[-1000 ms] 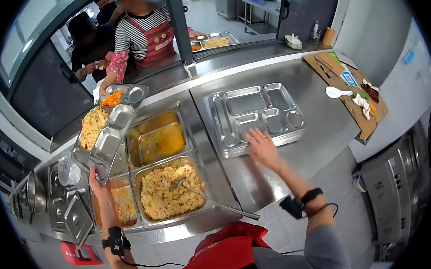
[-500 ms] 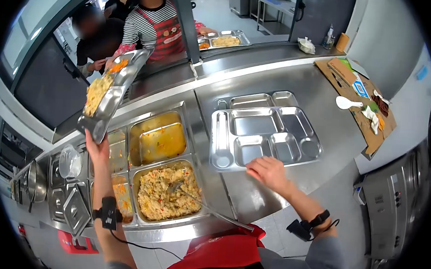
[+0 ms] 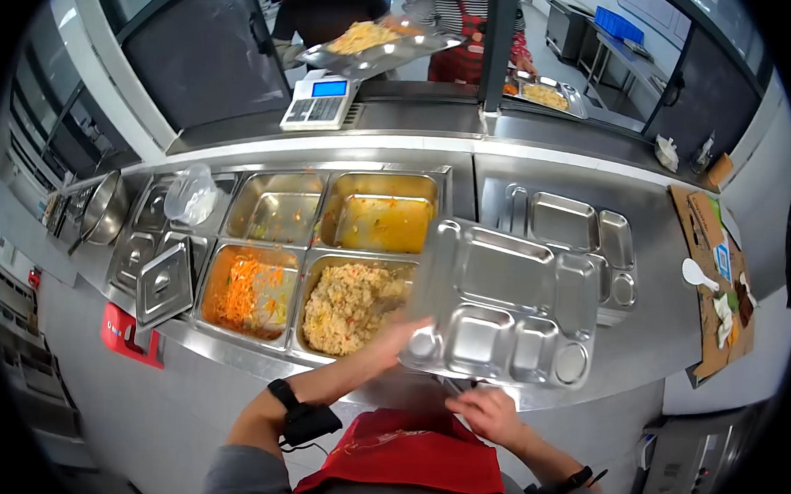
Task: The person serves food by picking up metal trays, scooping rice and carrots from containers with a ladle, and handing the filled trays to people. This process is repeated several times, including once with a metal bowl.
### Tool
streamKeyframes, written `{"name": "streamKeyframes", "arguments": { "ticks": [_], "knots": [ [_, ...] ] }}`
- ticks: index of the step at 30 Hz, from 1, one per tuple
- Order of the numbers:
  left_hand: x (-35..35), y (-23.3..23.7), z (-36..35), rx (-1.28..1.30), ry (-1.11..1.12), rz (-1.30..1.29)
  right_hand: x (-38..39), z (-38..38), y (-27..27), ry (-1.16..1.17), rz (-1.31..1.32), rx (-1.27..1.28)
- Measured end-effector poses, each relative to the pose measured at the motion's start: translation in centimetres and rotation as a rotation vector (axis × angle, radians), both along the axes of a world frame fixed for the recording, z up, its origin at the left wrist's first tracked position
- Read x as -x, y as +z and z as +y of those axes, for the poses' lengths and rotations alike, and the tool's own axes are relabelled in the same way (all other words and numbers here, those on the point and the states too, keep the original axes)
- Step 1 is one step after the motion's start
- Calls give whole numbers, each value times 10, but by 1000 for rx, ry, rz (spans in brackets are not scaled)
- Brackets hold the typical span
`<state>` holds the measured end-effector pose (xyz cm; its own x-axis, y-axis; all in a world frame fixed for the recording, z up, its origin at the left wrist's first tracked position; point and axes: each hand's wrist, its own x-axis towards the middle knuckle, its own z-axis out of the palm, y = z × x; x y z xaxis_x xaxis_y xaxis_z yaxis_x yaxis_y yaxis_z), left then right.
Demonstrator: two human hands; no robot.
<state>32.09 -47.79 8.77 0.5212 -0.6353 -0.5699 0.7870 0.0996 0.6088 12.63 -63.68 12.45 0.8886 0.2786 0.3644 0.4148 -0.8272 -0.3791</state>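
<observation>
My left hand, blurred, grips the left edge of an empty steel compartment tray. This tray is tilted, over the right end of the food pans and in front of another steel tray on the counter. Below its near edge, my right hand is closed around the handle end of a serving spoon, most of which the tray hides. Just left of the held tray is a pan of fried rice. Shredded carrot lies in the pan beside it.
Behind the counter, a filled tray is tilted in the serving window near people. A card reader stands on the ledge. Another filled tray sits farther right. Cardboard with a white spoon lies at right; pan lids at left.
The filled tray has left my left hand and is now at the window. My left hand has moved right and lifted an empty tray. My right hand has moved down to the spoon handle.
</observation>
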Motion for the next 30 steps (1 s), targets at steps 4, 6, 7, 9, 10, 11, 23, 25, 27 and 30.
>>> {"name": "streamKeyframes", "arguments": {
  "ticks": [4,6,7,9,10,11,23,25,27,30],
  "knots": [
    [1,-11,105,-186,264,64,33,23,-57,-191,272,159],
    [13,-7,164,-225,436,33,40,32,-71,-290,471,297],
    [21,6,190,-244,531,-10,36,36,-72,-305,556,291],
    [35,-20,259,-137,643,-152,30,45,-73,-308,531,389],
    [47,-22,288,-182,711,-145,26,48,-62,-317,547,377],
    [60,-24,319,-227,781,-136,22,51,-49,-333,594,407],
    [211,-100,503,-424,664,21,-4,77,-48,-439,630,115],
    [219,-105,502,-420,592,62,-7,95,-13,-554,986,-207],
    [227,-112,505,-424,615,79,-7,102,18,-624,1222,-477],
    [226,-97,494,-416,627,85,-10,89,47,-667,1344,-643]
  ]
}}
